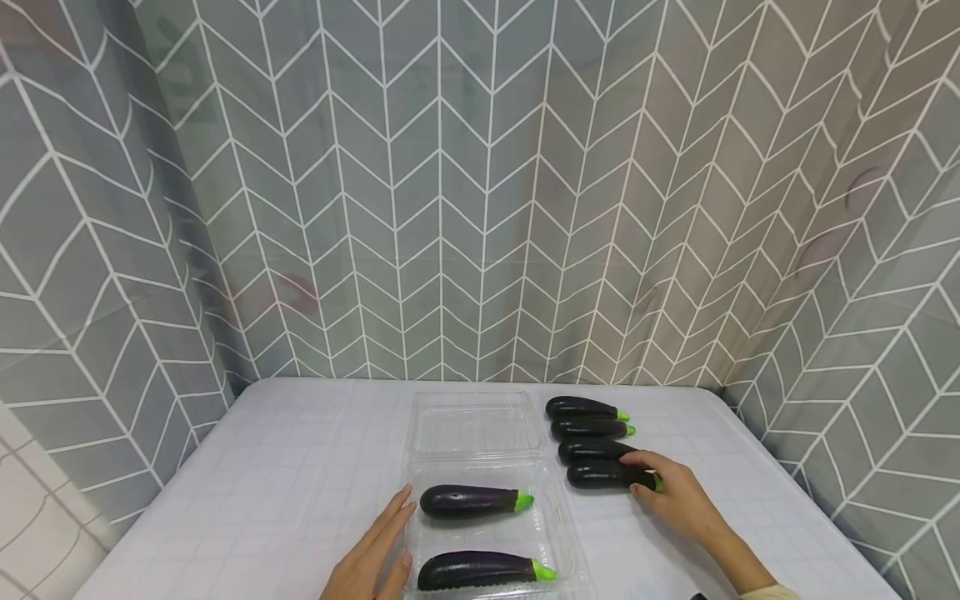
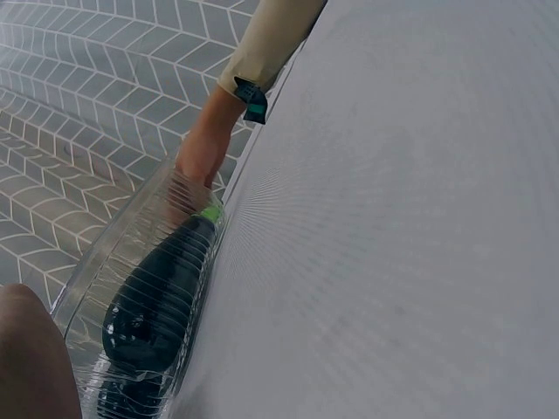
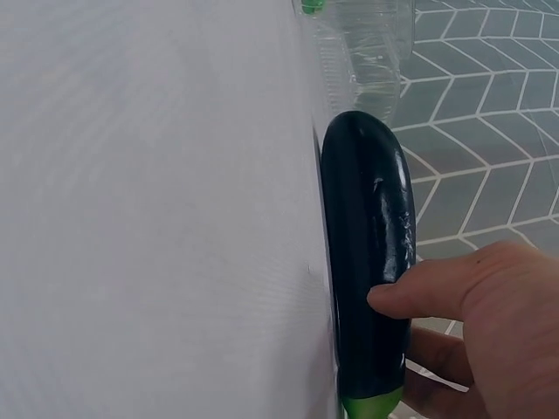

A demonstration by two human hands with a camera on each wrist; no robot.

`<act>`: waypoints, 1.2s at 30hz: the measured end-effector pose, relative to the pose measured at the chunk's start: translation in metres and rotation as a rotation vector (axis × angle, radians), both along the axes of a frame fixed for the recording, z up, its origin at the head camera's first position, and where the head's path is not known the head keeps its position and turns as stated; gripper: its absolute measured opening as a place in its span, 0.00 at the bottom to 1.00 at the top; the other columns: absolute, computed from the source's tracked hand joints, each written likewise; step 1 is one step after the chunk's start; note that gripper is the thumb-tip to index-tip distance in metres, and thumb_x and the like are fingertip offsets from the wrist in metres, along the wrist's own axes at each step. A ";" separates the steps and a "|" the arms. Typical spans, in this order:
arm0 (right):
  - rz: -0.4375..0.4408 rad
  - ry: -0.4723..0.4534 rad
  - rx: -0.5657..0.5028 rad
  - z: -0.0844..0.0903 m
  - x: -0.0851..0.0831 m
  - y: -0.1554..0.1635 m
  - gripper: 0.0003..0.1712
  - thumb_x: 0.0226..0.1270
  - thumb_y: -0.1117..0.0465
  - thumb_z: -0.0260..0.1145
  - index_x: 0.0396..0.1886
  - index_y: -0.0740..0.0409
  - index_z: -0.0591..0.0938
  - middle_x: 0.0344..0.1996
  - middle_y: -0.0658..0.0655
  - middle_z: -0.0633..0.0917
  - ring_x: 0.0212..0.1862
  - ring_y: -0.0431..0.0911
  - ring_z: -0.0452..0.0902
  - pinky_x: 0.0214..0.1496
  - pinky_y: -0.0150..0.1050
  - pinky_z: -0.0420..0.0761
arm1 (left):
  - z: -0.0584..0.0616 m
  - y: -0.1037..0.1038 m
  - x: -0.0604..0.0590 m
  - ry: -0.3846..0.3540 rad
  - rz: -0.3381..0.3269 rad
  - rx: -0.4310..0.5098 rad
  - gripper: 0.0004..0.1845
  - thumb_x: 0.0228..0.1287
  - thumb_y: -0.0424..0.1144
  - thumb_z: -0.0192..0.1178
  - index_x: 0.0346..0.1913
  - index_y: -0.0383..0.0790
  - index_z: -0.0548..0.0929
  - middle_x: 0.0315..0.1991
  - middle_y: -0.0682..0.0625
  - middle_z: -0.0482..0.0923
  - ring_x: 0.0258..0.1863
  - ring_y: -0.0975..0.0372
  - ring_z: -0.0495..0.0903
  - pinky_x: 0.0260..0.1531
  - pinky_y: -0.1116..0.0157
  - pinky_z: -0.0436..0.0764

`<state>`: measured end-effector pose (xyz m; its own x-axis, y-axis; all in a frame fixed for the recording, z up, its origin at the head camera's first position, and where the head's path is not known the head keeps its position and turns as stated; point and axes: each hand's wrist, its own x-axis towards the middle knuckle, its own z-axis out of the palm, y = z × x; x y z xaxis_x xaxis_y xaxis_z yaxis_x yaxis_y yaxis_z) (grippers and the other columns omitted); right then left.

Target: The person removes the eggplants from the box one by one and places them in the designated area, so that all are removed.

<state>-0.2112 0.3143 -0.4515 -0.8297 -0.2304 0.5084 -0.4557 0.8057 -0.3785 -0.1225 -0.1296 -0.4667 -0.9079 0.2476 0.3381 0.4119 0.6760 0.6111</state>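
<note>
An open clear plastic clamshell box (image 1: 561, 518) lies on the white table with two dark purple eggplants in its near half, one (image 1: 467, 501) behind the other (image 1: 474, 571). To its right several more eggplants lie in a row. My right hand (image 1: 675, 492) grips the nearest of them (image 1: 606, 476) at its green stem end. In the right wrist view my thumb (image 3: 437, 295) presses on this eggplant (image 3: 367, 253) and fingers curl beneath it. My left hand (image 1: 371, 554) lies flat with straight fingers against the box's left edge. The left wrist view shows the box (image 2: 131, 262) with an eggplant (image 2: 157, 301) inside.
The box's empty lid half (image 1: 474, 425) lies flat behind the filled half. Three other eggplants (image 1: 588, 429) sit just behind the gripped one. A grey chevron-patterned curtain (image 1: 480, 208) closes in the table at the back and both sides. The white gridded cloth (image 1: 300, 467) covers the table.
</note>
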 end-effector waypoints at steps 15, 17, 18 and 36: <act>0.073 0.080 -0.015 0.003 0.002 -0.004 0.25 0.43 0.73 0.74 0.45 0.56 0.81 0.41 0.47 0.83 0.45 0.45 0.78 0.50 0.22 0.67 | -0.006 0.002 -0.006 0.122 0.026 -0.017 0.29 0.61 0.37 0.61 0.66 0.41 0.67 0.70 0.57 0.56 0.63 0.60 0.63 0.53 0.55 0.73; 0.082 0.082 -0.017 0.004 0.002 -0.005 0.26 0.43 0.73 0.74 0.46 0.55 0.81 0.41 0.47 0.83 0.46 0.45 0.78 0.50 0.21 0.66 | -0.006 0.001 -0.004 0.092 0.014 -0.013 0.31 0.63 0.38 0.60 0.68 0.42 0.65 0.71 0.57 0.53 0.65 0.60 0.61 0.54 0.55 0.69; 0.087 0.084 -0.018 0.005 0.003 -0.006 0.26 0.43 0.73 0.74 0.46 0.55 0.81 0.42 0.46 0.83 0.46 0.45 0.78 0.50 0.20 0.66 | -0.005 0.001 -0.003 0.067 0.017 0.003 0.31 0.63 0.39 0.60 0.69 0.43 0.64 0.71 0.59 0.52 0.66 0.62 0.59 0.55 0.56 0.67; 0.128 0.060 -0.031 0.034 0.012 -0.044 0.23 0.50 0.68 0.72 0.48 0.52 0.81 0.46 0.42 0.81 0.51 0.41 0.75 0.52 0.31 0.71 | -0.009 0.003 -0.008 0.200 0.056 -0.003 0.30 0.57 0.34 0.64 0.64 0.42 0.71 0.69 0.59 0.58 0.62 0.64 0.65 0.49 0.57 0.76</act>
